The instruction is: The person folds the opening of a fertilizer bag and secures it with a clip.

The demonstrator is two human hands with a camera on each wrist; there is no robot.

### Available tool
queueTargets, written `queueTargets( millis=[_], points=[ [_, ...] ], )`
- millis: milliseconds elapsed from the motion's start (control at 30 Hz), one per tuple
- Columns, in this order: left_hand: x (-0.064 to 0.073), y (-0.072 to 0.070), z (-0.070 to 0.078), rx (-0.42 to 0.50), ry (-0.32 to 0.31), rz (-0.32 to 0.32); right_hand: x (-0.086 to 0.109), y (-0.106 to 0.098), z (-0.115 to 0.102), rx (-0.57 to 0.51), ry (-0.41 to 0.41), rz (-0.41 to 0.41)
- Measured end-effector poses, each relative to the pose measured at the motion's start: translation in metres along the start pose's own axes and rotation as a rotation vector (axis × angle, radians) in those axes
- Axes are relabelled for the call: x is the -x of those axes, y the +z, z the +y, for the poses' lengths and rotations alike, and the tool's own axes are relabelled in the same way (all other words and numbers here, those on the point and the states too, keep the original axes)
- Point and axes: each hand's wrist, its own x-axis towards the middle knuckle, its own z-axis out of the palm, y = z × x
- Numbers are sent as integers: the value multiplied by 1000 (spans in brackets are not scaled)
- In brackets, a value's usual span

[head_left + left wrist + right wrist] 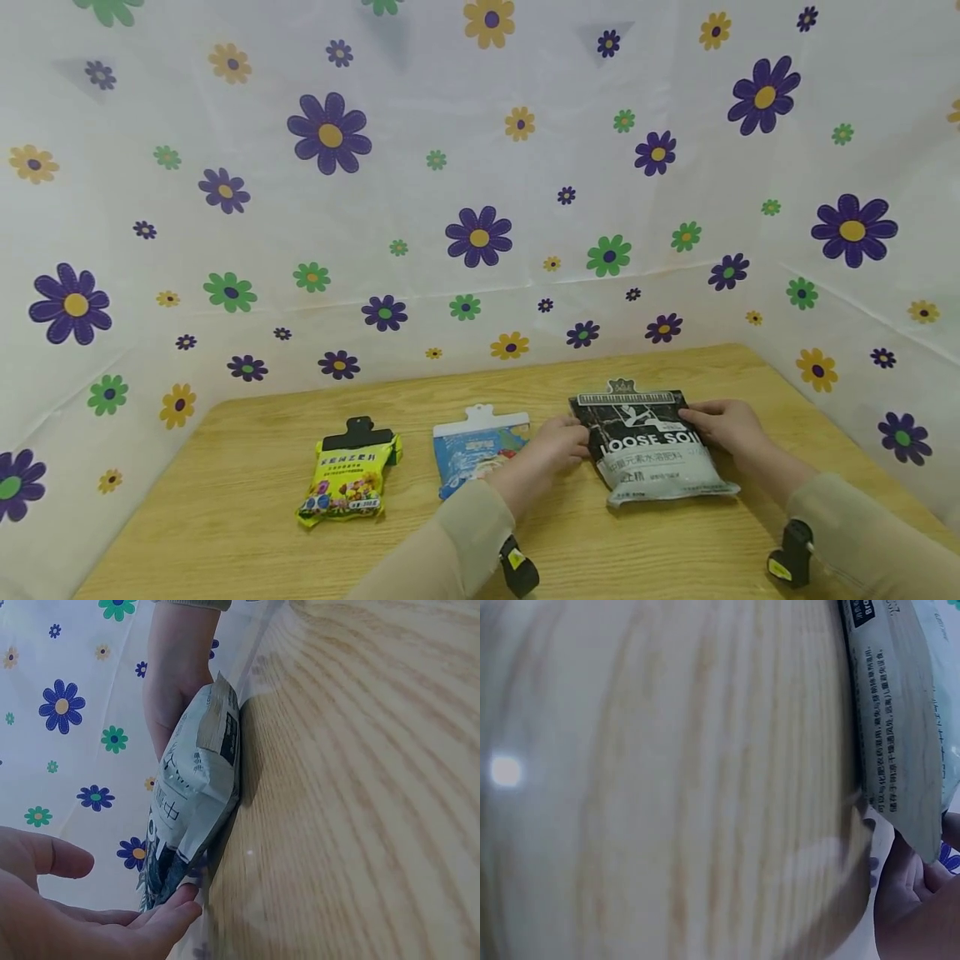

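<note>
A black and pale grey fertilizer bag (652, 454) printed "LOOSE SOI…" lies on the wooden table at the right. Across its top edge sits a bag clip (627, 397) patterned like piano keys. My left hand (551, 454) is at the bag's upper left side. In the left wrist view its fingertips touch the bag's (199, 776) side edge, while the thumb stands apart from it. On the opposite side, my right hand (727, 429) holds the bag's upper right edge. Part of that hand is hidden behind the bag in the left wrist view.
A yellow flower-printed bag (347, 483) with a black clip (360, 432) lies at the left. Between it and my left hand is a blue bag (468, 454) with a white clip (482, 419), partly covered by my arm. A flower-patterned white sheet (420, 183) encloses the table (247, 500).
</note>
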Motion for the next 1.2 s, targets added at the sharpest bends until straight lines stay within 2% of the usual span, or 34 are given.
queueTargets(
  millis=[200,467,700,967,1200],
  points=[
    [-1,-5,3,-15,-21,-59,0,-2,0,-16,1,-18],
    [-5,-10,4,12,-39,-85,-2,-5,2,10,-4,-40],
    [-2,-14,3,-1,-27,-125,-2,-7,3,-4,-24,-76],
    [1,-17,4,22,-21,-140,-3,-8,4,-9,-47,-79],
    [1,-20,1,14,8,-161,1,-9,4,56,-106,-94]
  ],
)
